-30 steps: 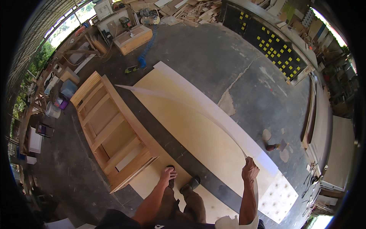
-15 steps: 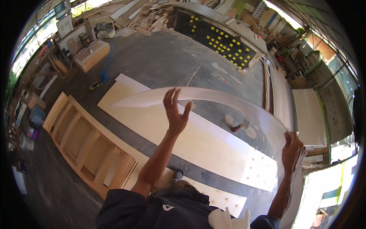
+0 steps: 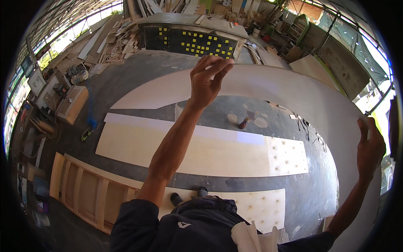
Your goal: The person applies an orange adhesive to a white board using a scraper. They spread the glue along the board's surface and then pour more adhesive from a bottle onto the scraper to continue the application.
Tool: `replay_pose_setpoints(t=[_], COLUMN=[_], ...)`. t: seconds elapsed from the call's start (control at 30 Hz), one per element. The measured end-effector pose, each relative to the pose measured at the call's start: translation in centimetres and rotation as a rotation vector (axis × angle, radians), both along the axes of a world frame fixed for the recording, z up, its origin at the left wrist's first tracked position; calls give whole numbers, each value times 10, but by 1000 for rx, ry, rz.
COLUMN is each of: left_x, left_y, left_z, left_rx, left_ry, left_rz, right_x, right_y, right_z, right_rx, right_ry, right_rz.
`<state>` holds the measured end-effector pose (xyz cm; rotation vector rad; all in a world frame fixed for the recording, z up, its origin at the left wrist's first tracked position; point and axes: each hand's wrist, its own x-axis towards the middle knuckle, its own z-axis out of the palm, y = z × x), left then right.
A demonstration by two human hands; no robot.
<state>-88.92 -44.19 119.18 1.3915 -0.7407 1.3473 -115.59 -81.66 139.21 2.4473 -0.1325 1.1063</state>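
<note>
A long, thin, pale flexible sheet is held up in front of me, bowed in an arc from the left round to my right side. My left hand is closed at its upper edge, fingers bent over toward the sheet. My right hand grips the same edge farther right, where the sheet curves down beside my arm. Below lies a long pale plywood board, its right end dotted with brown spots. A similar spotted board is by my feet.
At the left stands a slatted wooden frame. A small dark red bottle-like object is on the concrete floor. Farther off are a black bench front with yellow squares, a wood scrap pile, a wooden box and a blue hose.
The sheet has risen and swung wider. My left hand, formerly open with fingers spread, has moved up and closed at its edge. My right hand has moved up and outward, and the view has turned right.
</note>
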Motion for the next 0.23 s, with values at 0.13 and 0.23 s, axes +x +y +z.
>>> replay_pose_setpoints(t=[0.13, 0.23], left_x=[-18, -38], left_y=[-3, -1], left_z=[39, 29], left_rx=[-192, -139], left_ry=[-99, -205], left_rz=[1, 82], right_x=[-41, -50], right_y=[-68, -64], right_z=[32, 50], right_rx=[37, -135], right_ry=[-20, -149], right_rz=[-337, -204])
